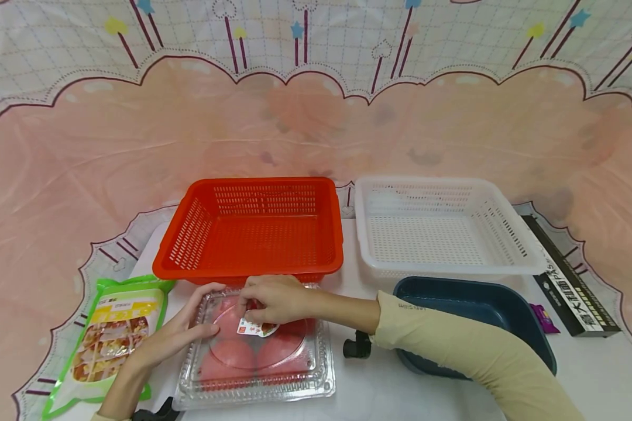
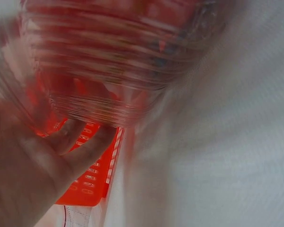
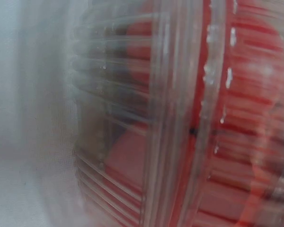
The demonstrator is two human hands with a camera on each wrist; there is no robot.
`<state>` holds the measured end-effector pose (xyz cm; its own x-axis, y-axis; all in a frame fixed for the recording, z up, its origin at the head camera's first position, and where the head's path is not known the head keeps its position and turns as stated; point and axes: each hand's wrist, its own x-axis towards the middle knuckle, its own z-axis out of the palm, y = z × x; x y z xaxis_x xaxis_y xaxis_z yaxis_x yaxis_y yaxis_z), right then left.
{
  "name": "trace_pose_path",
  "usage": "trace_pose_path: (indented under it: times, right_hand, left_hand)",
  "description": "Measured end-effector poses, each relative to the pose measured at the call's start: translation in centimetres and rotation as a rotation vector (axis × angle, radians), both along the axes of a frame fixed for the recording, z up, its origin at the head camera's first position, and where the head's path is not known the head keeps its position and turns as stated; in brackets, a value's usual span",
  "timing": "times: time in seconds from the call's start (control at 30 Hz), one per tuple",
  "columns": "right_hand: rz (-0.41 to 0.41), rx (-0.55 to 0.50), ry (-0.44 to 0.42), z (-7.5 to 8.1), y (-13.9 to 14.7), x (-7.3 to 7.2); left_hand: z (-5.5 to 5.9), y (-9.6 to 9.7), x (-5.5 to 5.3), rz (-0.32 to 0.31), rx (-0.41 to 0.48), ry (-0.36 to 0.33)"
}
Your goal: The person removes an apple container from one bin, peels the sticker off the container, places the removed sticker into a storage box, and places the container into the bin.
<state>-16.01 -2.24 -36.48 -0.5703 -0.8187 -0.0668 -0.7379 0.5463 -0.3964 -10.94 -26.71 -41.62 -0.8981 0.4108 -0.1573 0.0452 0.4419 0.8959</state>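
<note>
A clear plastic clamshell box holding several round pink-red items lies at the front of the white table. Its ribbed wall fills much of both wrist views, blurred. My left hand grips the box's left side, thumb on the lid and fingers around the far left corner. Over the lid, my right hand has curled fingers and pinches the edge of a white label with red print. Part of the label is hidden under the fingers. The right wrist view shows the box wall but not the hand clearly.
Behind the box stands a red basket, with a white basket to its right. A dark blue tub sits under my right forearm. Around them are a green food packet, a black box and a purple wrapper.
</note>
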Motion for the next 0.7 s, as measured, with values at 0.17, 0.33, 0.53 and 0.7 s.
trace_pose_path:
  times: [0.17,0.33,0.53,0.7]
  right_hand:
    - [-0.001,0.014,0.041,-0.16,-0.10,0.25]
    - [-0.004,-0.011,0.040,-0.24,-0.03,0.41]
    - [0.001,-0.050,0.025,-0.27,0.15,0.47]
    - [-0.005,-0.053,0.031,-0.34,0.14,0.46]
  left_hand:
    - [0.08,-0.03,-0.01,-0.002,-0.016,-0.003]
    - [0.14,0.09,0.11,-0.006,-0.014,-0.002]
    - [0.14,0.17,0.16,-0.015,0.004,0.025]
    - [0.11,0.12,0.11,-0.024,0.010,0.042]
